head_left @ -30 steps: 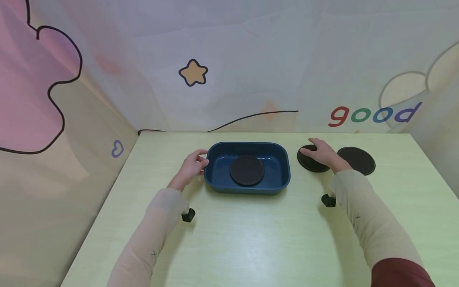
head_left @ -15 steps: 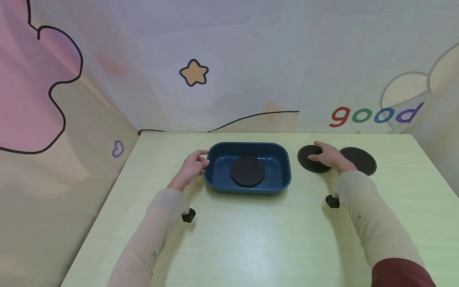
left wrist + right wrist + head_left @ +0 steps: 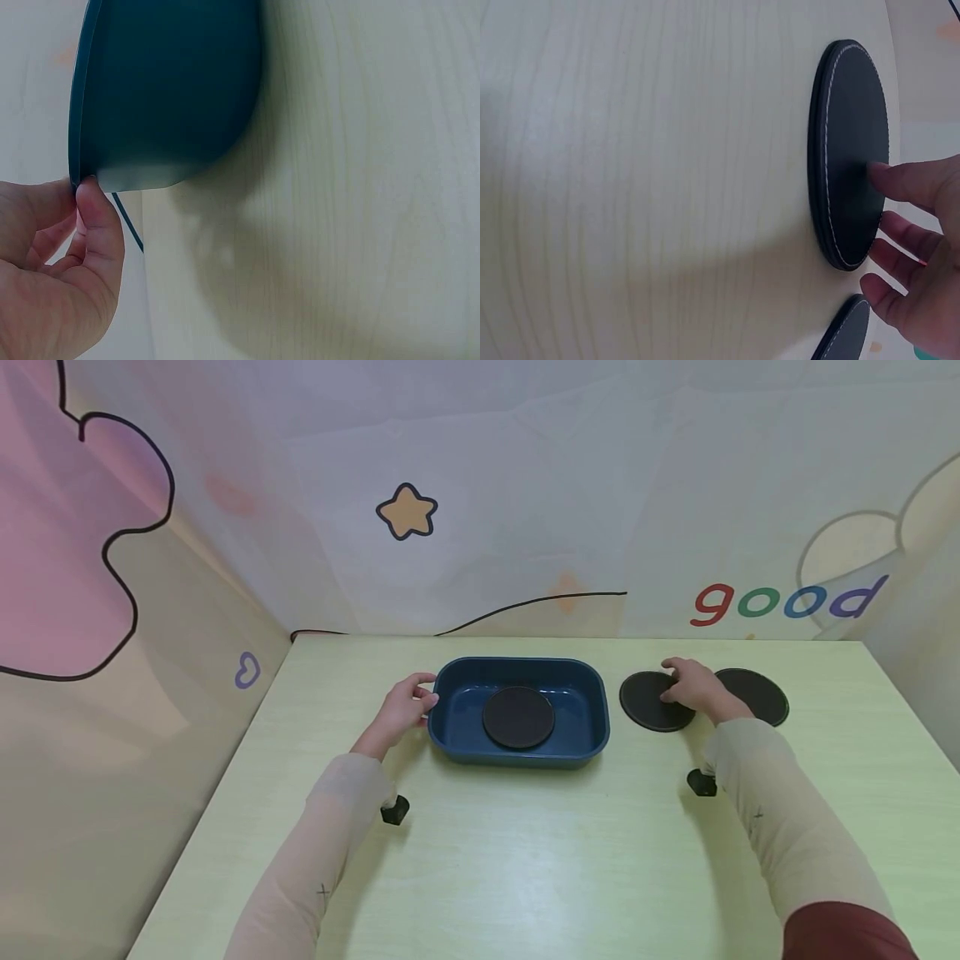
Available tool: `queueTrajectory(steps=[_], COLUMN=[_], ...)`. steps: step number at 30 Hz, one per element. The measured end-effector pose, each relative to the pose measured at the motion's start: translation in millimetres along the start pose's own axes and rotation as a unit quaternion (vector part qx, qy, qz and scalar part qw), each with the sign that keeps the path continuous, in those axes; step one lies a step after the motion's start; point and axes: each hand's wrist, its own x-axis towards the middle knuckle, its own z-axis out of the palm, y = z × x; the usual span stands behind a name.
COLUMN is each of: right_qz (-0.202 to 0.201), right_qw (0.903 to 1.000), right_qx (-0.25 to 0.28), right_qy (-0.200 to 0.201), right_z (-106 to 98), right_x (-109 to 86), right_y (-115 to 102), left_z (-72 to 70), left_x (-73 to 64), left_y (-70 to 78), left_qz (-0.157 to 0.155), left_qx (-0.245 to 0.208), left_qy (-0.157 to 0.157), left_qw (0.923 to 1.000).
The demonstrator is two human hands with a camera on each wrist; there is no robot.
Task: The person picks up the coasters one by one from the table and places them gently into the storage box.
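Observation:
A dark blue rectangular tray (image 3: 517, 758) with rounded corners sits at the middle back of the table. In it lies a round black coaster (image 3: 519, 717). My left hand (image 3: 402, 706) pinches the tray's left rim; the left wrist view shows thumb and forefinger meeting at the rim of the tray (image 3: 169, 82). To the right, my right hand (image 3: 697, 685) holds the right edge of a second coaster (image 3: 651, 706). The right wrist view shows its thumb on top of this stitched coaster (image 3: 851, 112), with fingers at the edge. A third coaster (image 3: 761, 693) lies partly hidden behind that hand.
The pale wooden table (image 3: 495, 860) ends at the back against a printed cloth wall (image 3: 517, 527) with a star and the word "good". Black wrist devices (image 3: 395, 811) hang below both sleeves.
My right hand has moved slightly right and nearer, its fingers drawn to the second coaster's edge. That coaster has shifted a little toward me. The left hand and tray stay put.

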Motion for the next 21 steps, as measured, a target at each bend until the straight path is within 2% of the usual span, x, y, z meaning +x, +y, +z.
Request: queueTrajectory(steps=[9,21], right_qz=[0.003,0.022], right_qw=[0.9996,0.9952], right_qx=[-0.006,0.046], right_qy=[-0.027,-0.084], right_z=[-1.5,-3.7], right_x=[-4.0,-9.8], right_y=[0.8,-0.8], left_z=[-0.2,0.1], left_x=[0.3,0.1], left_y=[-0.3,0.5], left_qz=[-0.005,-0.006], left_qx=[0.000,-0.003], left_qy=[0.002,0.001], left_qw=[1.0000,1.0000])
